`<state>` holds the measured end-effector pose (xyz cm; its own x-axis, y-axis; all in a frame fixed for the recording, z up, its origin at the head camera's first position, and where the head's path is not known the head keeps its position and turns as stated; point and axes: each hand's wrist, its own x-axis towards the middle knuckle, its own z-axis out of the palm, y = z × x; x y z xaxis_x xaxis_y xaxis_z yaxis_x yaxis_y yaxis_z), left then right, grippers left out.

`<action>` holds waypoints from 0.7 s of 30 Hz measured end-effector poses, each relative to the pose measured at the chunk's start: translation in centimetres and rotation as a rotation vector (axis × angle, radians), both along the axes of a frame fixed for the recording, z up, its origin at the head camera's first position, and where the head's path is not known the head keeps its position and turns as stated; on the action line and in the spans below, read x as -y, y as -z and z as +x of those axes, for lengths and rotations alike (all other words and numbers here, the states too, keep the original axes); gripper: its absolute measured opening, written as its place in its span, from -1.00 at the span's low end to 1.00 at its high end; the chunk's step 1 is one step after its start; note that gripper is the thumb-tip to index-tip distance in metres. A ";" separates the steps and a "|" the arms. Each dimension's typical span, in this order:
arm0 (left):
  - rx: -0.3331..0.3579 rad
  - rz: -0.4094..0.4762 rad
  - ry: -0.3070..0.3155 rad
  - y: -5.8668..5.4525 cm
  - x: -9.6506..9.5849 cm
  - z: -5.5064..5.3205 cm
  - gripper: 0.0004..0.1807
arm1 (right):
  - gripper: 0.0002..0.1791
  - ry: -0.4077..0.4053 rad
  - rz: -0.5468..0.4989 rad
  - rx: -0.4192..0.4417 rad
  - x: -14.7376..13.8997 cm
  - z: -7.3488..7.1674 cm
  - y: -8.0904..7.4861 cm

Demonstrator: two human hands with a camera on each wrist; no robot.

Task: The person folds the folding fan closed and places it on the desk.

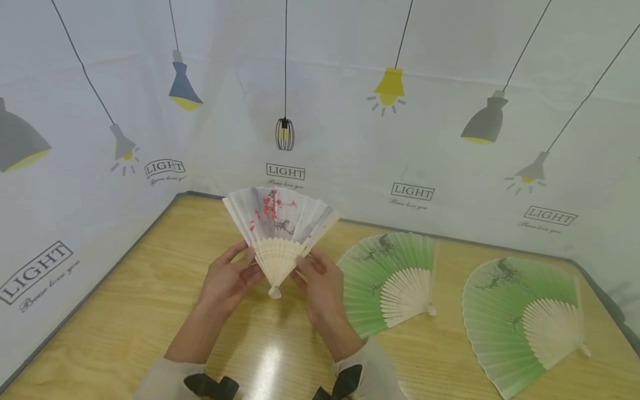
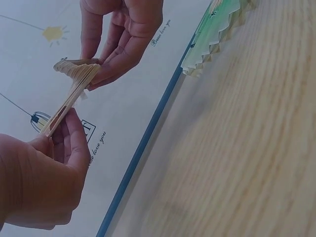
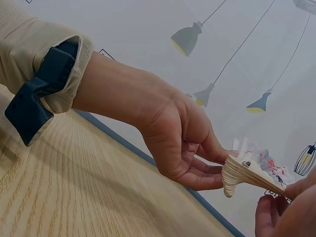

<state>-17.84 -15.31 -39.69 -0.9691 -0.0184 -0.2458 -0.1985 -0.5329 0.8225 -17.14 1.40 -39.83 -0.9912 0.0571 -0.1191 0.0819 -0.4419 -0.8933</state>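
Note:
A partly spread folding fan (image 1: 280, 222), white with red blossoms and pale ribs, is held up above the table in the head view. My left hand (image 1: 228, 278) pinches its left outer rib between thumb and fingers. On the other side my right hand (image 1: 320, 280) pinches the right edge of the ribs. The pivot end points down toward me. In the left wrist view the fan's ribs (image 2: 74, 91) appear edge-on between both hands. The right wrist view shows the stacked ribs (image 3: 242, 175) at the right fingertips, with part of the printed leaf behind.
Two spread green folding fans lie on the wooden table (image 1: 100, 333) to the right: one green fan (image 1: 370, 278) beside my right forearm, another green fan (image 1: 505, 316) farther right. A white curtain (image 1: 340, 111) printed with lamps borders the table's back and sides.

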 end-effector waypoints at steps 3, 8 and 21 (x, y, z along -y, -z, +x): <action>-0.002 -0.010 -0.001 -0.1 -0.1 0.0 -0.64 | -0.56 0.001 0.001 0.000 0.0 0.1 -0.1; -0.002 -0.036 0.013 0.0 -0.1 0.2 -0.65 | -0.58 -0.019 0.010 -0.008 -0.1 0.1 -0.2; -0.021 -0.053 0.021 -0.2 -0.2 0.2 -0.69 | -0.59 -0.041 0.015 -0.024 -0.1 0.0 0.0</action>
